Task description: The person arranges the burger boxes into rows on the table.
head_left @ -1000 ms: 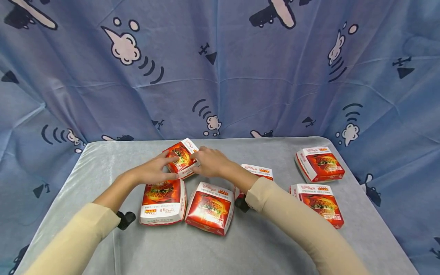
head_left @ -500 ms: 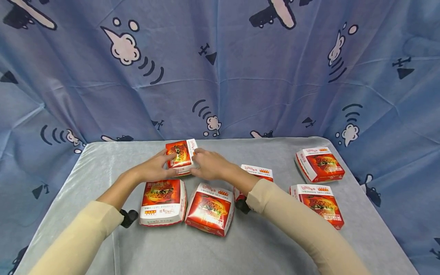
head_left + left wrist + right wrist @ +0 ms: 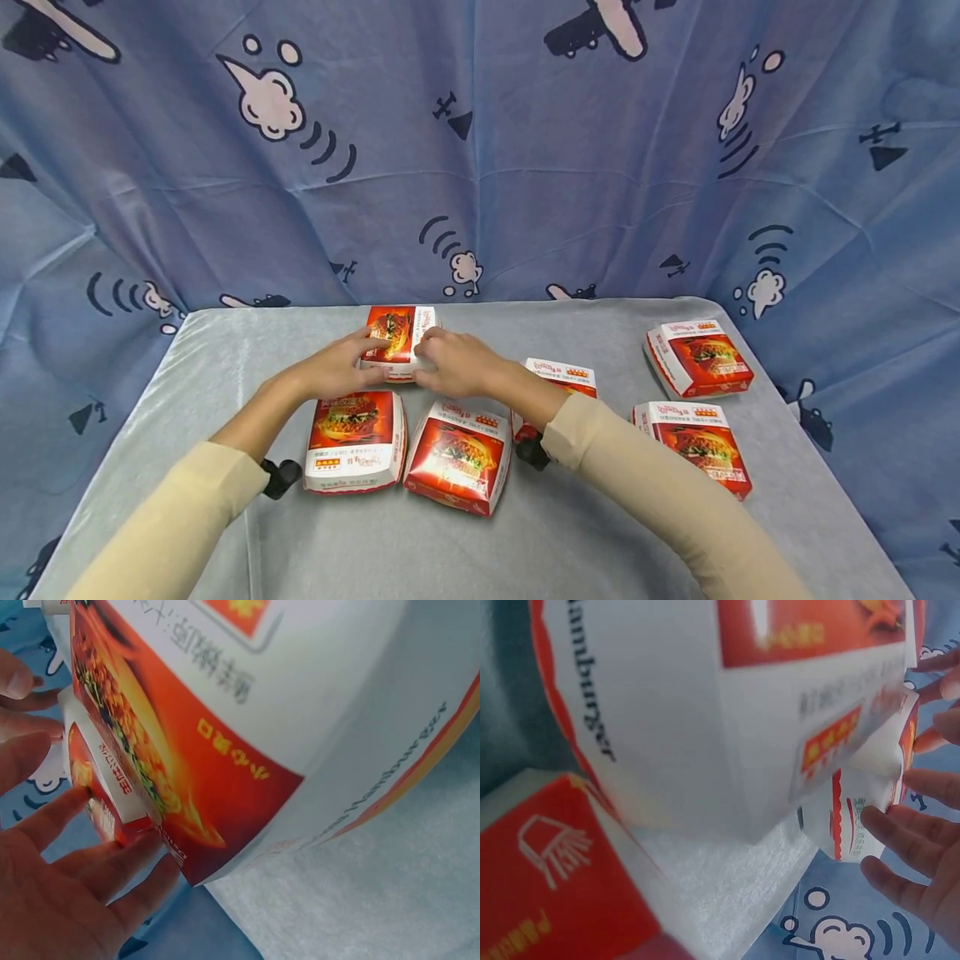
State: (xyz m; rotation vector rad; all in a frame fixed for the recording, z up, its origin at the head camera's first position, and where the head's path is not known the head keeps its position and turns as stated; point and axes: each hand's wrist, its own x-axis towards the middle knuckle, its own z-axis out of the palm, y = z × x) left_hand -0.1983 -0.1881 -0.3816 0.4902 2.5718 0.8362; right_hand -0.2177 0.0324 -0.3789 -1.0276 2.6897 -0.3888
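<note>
A red and white cardboard hamburger box [image 3: 391, 327] lies at the back of the table between both hands. My left hand [image 3: 333, 368] is at its left side, with nearly straight, spread fingers touching it. On the opposite side, my right hand [image 3: 461, 364] touches the box with its fingertips. In the right wrist view the box's white side [image 3: 864, 831] shows beside those extended fingers. Two more hamburger boxes lie just in front: one below the left hand [image 3: 352, 421] and a slanted one [image 3: 457, 454] to its right.
Partly behind the right forearm is another hamburger box [image 3: 562, 372]. Two further boxes, an upper one [image 3: 699, 358] and a lower one [image 3: 697, 446], lie at the right of the grey-covered table [image 3: 420, 550]. A blue patterned curtain [image 3: 480, 208] hangs right behind the table's back edge.
The box between the hands has turned from a slant to nearly square with the table's back edge. The hands have shifted slightly with it; the other boxes stay put.
</note>
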